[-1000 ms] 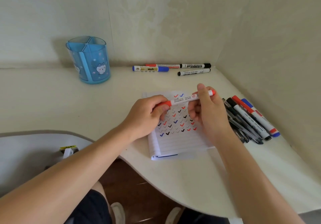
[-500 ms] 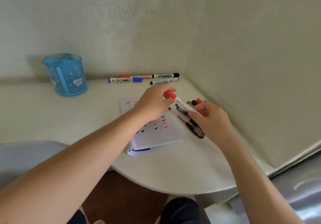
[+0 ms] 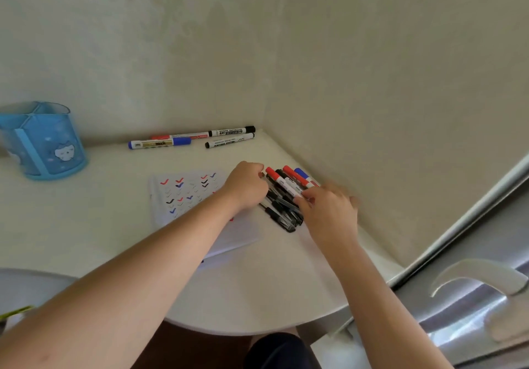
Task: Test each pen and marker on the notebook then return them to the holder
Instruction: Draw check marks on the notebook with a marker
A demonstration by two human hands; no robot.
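Observation:
A white marker with a red cap (image 3: pixel 280 183) lies on top of a pile of black pens (image 3: pixel 282 211) at the table's right, next to the wall. My left hand (image 3: pixel 245 186) pinches its red-capped end and my right hand (image 3: pixel 329 211) grips its other end. Beside it lie another red-capped marker (image 3: pixel 296 178) and a blue-capped one (image 3: pixel 300 172). The open notebook (image 3: pixel 186 197), covered in red, blue and black ticks, sits under my left forearm. The blue pen holder (image 3: pixel 43 142) stands at the far left with nothing visible inside.
Along the back wall lie a blue marker (image 3: pixel 159 143), a red one (image 3: pixel 180 136) and two black ones (image 3: pixel 232 131) (image 3: pixel 229 141). The walls meet in a corner right behind the pile. The table's curved front edge (image 3: pixel 257 331) is near me; a metallic surface (image 3: pixel 472 305) is at lower right.
Both hands carried the red-capped marker from above the notebook to the right and down onto the pen pile. My head turned right, so the holder slid toward the left edge.

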